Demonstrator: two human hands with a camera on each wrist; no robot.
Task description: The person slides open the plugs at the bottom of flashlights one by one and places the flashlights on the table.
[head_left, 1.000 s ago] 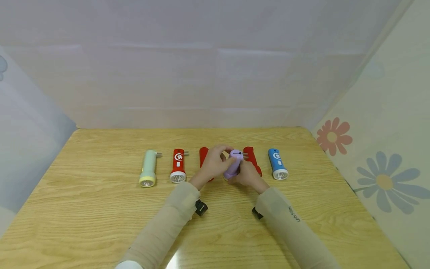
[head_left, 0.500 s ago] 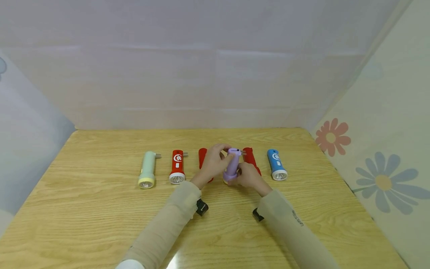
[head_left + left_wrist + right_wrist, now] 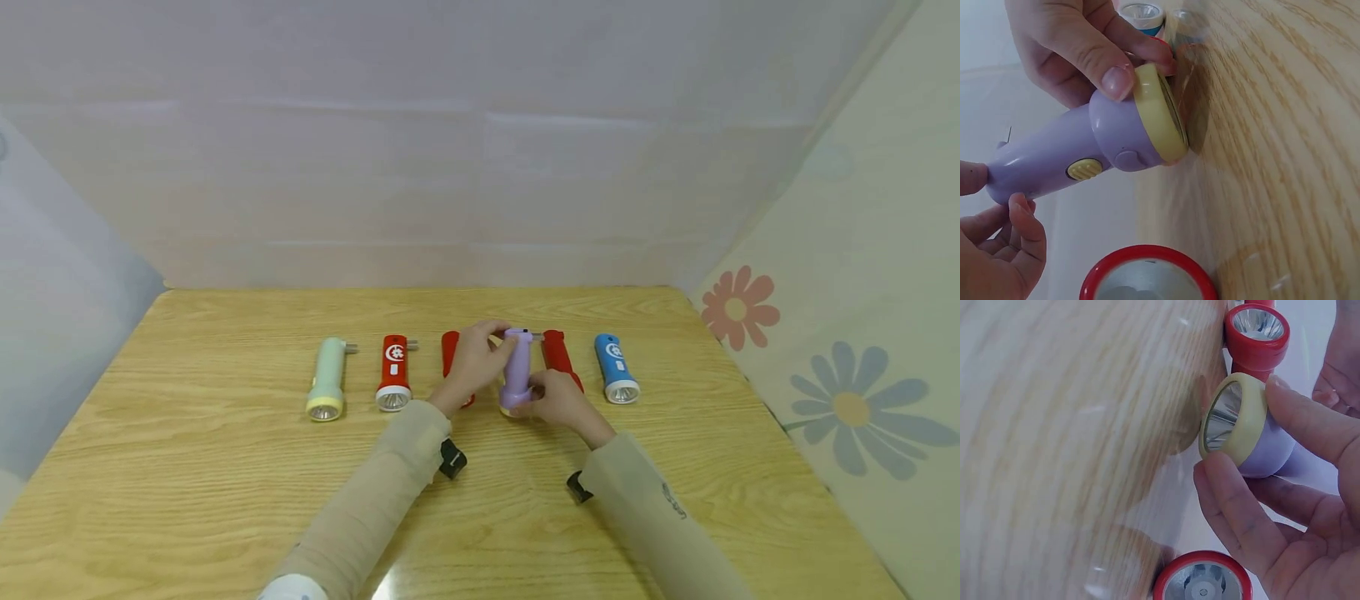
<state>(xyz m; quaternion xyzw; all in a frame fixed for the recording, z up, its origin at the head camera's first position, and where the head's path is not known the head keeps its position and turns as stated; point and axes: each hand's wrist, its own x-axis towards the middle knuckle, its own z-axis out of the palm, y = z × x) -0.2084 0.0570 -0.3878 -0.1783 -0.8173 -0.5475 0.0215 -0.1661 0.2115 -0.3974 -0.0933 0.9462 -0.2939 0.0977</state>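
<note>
A purple flashlight point(image 3: 517, 367) with a yellow lens rim point(image 3: 1154, 112) tilts between the two hands, its head low by the table and its tail raised. My left hand point(image 3: 472, 362) pinches the tail end, where metal plug prongs point(image 3: 537, 337) stick out to the right. Around the head, my right hand point(image 3: 564, 402) grips with thumb and fingers at the rim, as the right wrist view shows. A yellow switch point(image 3: 1085, 169) shows on the barrel. Red flashlights lie on either side, one point(image 3: 450, 350) partly behind my left hand, the other point(image 3: 557, 354) behind my right.
Further left on the wooden table point(image 3: 225, 467) lie a pale green flashlight point(image 3: 328, 371) and a red one with a white head point(image 3: 393, 367). A blue flashlight point(image 3: 615, 362) lies at the right end of the row. White sheeting point(image 3: 480, 183) rises behind the table.
The purple flashlight's tail has tipped down and away, so more of its barrel shows from above. Both hands keep hold of it; the right has shifted slightly toward the front.
</note>
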